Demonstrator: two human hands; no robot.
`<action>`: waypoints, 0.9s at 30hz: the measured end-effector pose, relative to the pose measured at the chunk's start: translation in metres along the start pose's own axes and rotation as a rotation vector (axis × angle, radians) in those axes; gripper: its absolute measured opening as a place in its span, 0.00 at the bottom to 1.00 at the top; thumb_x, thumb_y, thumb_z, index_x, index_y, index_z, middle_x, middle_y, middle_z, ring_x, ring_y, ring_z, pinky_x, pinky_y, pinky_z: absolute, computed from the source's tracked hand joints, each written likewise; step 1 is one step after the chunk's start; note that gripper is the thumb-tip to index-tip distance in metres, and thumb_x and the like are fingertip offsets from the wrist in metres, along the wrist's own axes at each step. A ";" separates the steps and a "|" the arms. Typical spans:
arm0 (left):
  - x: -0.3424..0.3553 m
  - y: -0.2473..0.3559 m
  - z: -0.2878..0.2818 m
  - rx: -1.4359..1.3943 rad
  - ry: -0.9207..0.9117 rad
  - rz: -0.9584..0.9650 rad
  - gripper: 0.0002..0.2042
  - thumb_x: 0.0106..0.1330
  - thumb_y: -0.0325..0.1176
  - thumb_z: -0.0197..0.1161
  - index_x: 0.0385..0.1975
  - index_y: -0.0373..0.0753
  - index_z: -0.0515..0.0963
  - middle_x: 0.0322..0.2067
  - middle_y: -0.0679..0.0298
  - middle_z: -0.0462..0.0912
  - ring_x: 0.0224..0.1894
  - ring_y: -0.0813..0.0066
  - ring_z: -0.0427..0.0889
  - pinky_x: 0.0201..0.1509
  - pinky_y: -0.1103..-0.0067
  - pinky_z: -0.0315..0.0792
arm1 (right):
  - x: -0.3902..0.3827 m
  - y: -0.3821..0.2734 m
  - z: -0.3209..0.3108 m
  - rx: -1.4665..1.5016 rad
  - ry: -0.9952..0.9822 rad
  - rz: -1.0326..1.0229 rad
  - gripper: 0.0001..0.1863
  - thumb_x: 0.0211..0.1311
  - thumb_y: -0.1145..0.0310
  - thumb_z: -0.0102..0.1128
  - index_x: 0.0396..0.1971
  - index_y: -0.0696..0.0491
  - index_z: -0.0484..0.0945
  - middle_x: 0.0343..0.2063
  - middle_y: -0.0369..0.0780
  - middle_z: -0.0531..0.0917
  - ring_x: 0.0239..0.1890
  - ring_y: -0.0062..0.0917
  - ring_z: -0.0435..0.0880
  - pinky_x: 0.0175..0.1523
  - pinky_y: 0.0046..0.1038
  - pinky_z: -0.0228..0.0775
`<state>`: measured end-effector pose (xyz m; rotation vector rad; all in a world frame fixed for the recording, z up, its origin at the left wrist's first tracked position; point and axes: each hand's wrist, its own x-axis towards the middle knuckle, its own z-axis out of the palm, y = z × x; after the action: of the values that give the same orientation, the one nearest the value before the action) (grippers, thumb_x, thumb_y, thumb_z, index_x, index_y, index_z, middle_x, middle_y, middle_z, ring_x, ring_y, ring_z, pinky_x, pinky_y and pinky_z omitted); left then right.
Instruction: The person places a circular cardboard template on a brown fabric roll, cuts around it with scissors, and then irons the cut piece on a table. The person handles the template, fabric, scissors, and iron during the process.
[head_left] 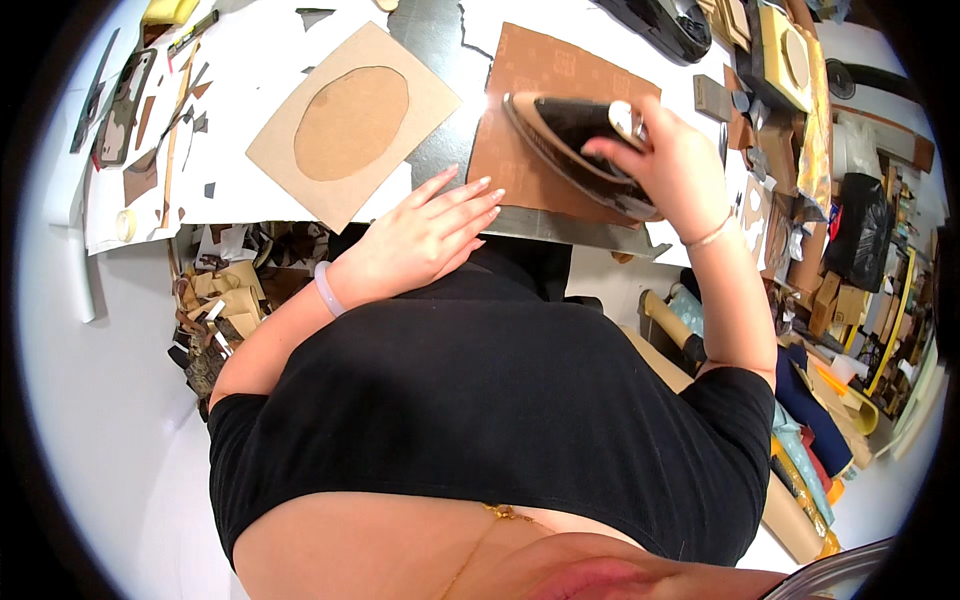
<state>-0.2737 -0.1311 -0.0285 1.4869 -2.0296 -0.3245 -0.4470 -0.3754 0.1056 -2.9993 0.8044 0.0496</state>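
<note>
My right hand (672,160) is wrapped round the handle of a dark clothes iron (570,140), whose tip points to the far left. Under the iron lies a brown patterned sheet (535,70), perhaps leather, at the table's near edge. My left hand (432,232) rests palm down with its fingers stretched out, the fingertips by the sheet's lower left corner, holding nothing. To the left is a tan cardboard square (270,150) with an oval marked or cut in its middle (352,122). The iron's underside is hidden from view.
A phone in a patterned case (127,105), a tape roll (126,224) and several dark scraps lie at the table's left. A black shoe-like object (665,25) sits at the far right, near a grey block (712,98). Rolls and boxes crowd the right side.
</note>
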 end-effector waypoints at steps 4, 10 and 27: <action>0.002 0.000 -0.001 -0.019 0.020 0.016 0.20 0.68 0.32 0.67 0.59 0.33 0.78 0.66 0.59 0.76 0.72 0.62 0.70 0.78 0.57 0.60 | 0.035 0.009 0.002 -0.009 0.082 0.096 0.31 0.56 0.38 0.71 0.34 0.57 0.80 0.26 0.49 0.85 0.31 0.46 0.87 0.36 0.40 0.79; 0.001 -0.001 -0.003 -0.045 0.044 0.017 0.19 0.67 0.30 0.67 0.57 0.32 0.78 0.65 0.57 0.77 0.72 0.61 0.71 0.78 0.57 0.61 | 0.074 0.001 -0.005 0.006 0.143 0.127 0.24 0.59 0.50 0.73 0.39 0.58 0.80 0.30 0.50 0.86 0.34 0.45 0.87 0.41 0.39 0.78; 0.000 -0.004 -0.003 -0.153 0.112 0.049 0.17 0.64 0.23 0.66 0.53 0.32 0.80 0.59 0.56 0.82 0.66 0.57 0.77 0.74 0.56 0.66 | 0.090 -0.002 -0.013 -0.010 0.083 0.162 0.27 0.57 0.46 0.73 0.33 0.58 0.79 0.32 0.53 0.85 0.38 0.51 0.85 0.44 0.44 0.77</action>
<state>-0.2685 -0.1320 -0.0284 1.3305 -1.9059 -0.3598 -0.3681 -0.4196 0.1151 -2.9553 1.0561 -0.0670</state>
